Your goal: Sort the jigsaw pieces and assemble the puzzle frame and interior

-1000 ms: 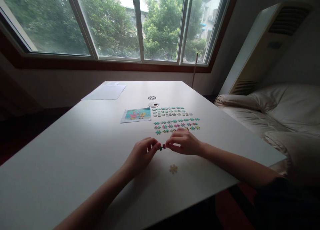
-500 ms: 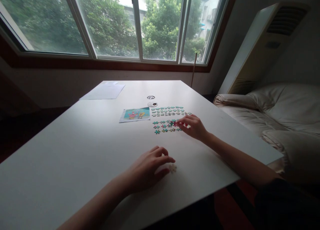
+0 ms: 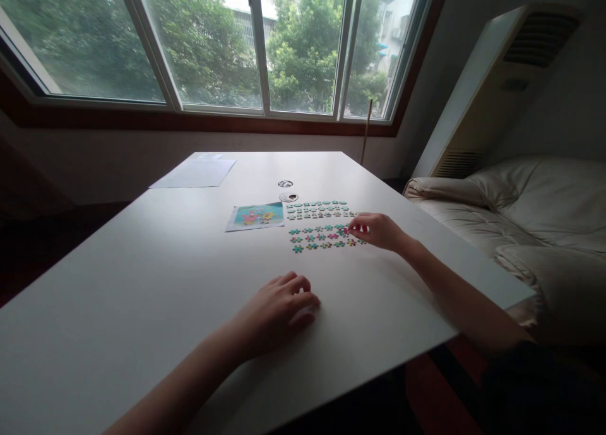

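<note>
Several jigsaw puzzle pieces [image 3: 310, 238], teal, pink and yellow, lie in rows on the white table [image 3: 142, 283]. At the right part of the nearer rows, my right hand [image 3: 379, 231] has its thumb and fingers pinched on a small puzzle piece [image 3: 346, 231], partly covered by the fingertips. Closer to me, my left hand [image 3: 284, 309] rests low over the table, fingers curled in towards the thumb. Whatever it holds is hidden. Left of the rows lies a picture sheet [image 3: 258, 216] with pink and yellow cartoon figures on teal.
Two round discs or inserts [image 3: 288, 197] show in the tabletop beyond the pieces. A pale sheet [image 3: 194, 173] lies at the far left. A cream leather sofa [image 3: 454, 201] stands right of the table, and windows [image 3: 303, 50] are behind it.
My right hand has shifted right along the rows, uncovering pieces. The pale puzzle piece at my left fingertips is out of sight now; that hand has drawn back slightly and curled more.
</note>
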`<state>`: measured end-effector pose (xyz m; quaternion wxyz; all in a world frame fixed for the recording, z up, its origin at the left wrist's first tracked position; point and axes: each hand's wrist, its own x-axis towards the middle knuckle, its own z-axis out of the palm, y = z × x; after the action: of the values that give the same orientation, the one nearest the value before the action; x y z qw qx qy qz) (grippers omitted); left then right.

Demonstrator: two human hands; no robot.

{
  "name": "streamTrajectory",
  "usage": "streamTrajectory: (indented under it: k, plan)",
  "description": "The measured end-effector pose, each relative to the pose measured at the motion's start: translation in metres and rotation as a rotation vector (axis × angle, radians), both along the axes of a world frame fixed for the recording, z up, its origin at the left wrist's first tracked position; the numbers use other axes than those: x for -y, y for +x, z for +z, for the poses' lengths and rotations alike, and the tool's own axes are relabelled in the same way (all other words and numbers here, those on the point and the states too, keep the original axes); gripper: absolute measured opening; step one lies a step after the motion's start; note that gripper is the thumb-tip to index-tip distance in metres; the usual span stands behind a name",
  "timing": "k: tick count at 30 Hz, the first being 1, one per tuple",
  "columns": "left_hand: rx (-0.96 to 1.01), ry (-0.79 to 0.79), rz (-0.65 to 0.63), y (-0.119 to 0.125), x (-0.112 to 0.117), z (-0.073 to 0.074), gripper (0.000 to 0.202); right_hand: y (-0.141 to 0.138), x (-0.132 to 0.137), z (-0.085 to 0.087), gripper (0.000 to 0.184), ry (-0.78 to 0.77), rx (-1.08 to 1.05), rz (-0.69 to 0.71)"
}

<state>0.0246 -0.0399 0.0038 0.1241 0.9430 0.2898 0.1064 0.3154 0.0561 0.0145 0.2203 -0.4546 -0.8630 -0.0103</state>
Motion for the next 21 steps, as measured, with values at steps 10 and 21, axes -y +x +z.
streamTrajectory:
  k: [10,21]
  plan:
    - [-0.022,0.079,0.063,-0.004,-0.005,-0.001,0.015,0.092,-0.024,0.002,0.031,-0.382,0.041,-0.211]
    - [-0.067,0.121,0.124,-0.005,-0.007,0.001,0.013,0.101,-0.028,-0.006,0.028,-0.519,0.074,-0.284]
